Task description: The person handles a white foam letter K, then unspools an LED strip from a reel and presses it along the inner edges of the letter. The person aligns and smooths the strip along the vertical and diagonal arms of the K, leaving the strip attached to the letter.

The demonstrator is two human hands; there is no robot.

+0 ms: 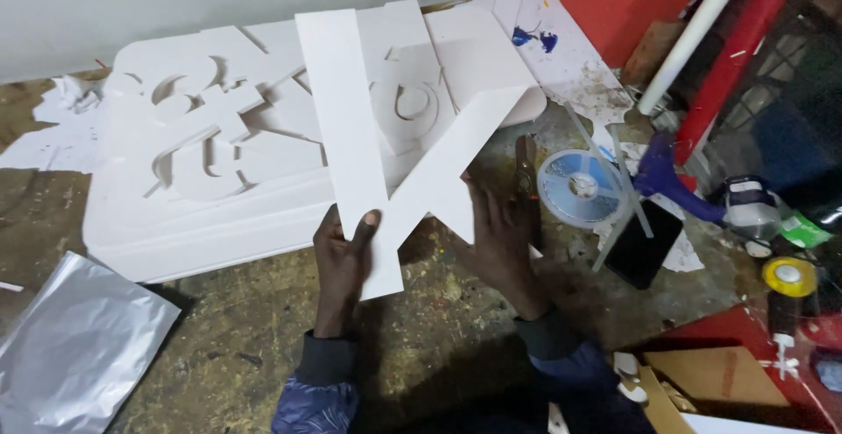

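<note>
Your left hand (342, 254) and right hand (500, 241) both clenched on white foam letter (386, 136), centre frame. Thin diagonal arm likely snaps if you twist.

You are finding open surface (254, 337) lying below your hands. A tape reel (581, 187), phone (645, 243) and foam stack (219, 145) are crowding right and ahead.

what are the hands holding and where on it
Both hold a white foam letter cutout: left hand grips the long bar's lower end, right hand the lower diagonal arm.
</note>
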